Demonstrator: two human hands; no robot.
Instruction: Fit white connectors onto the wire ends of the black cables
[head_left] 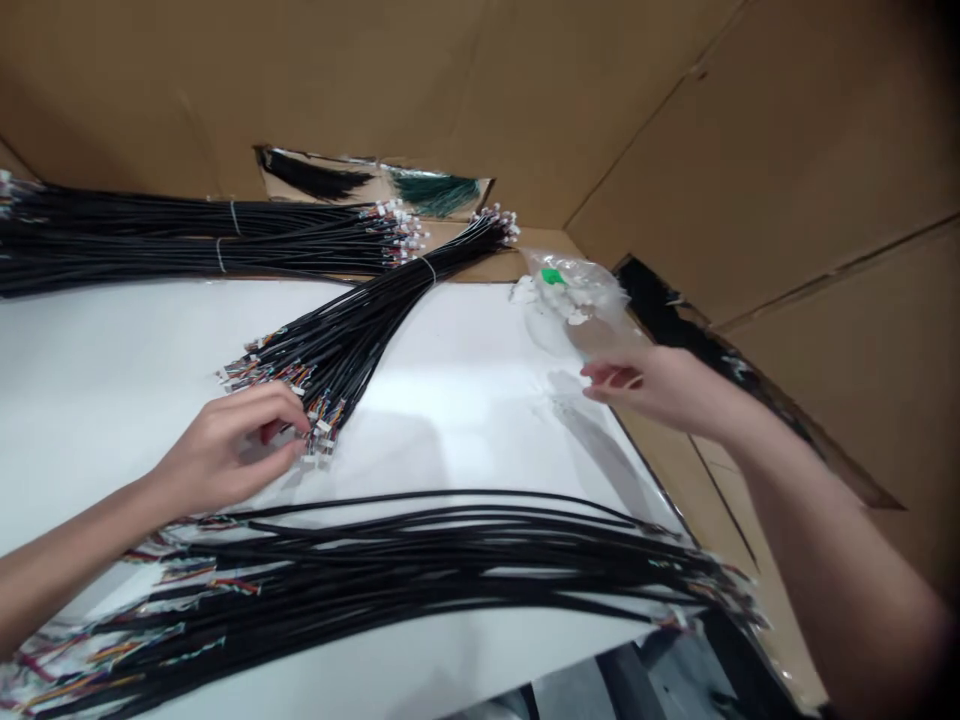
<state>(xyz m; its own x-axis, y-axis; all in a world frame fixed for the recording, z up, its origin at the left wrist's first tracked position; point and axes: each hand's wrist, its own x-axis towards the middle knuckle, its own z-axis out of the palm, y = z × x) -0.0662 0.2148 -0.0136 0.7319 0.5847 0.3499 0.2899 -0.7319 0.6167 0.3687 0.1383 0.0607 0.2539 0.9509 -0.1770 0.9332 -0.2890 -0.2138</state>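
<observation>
One tied cable bundle (360,320) slants across tabletop (465,400); L hand (225,440), half-curled, fingertips at its nr.-end plugs (324,427), pinch unclear; R hand (652,385), curled nr. plastic bag (589,285), grip unclear.

Over the white table (480,380), the person's left hand (225,445) has its thumb and fingertips at the colored wire ends (304,378) of a tied bundle of black cables (382,305), right by some small white plugs (322,427); whether it grips one, I can't make out. The right hand (637,382), fingers curled, is near a clear plastic bag (596,285) with a green patch (552,276) on it. Closer to the person, loose black cables (450,550) stretch across the table. Two more tied bundles (150,250) lie at the back left, along a cardboard wall (360,80).
</observation>
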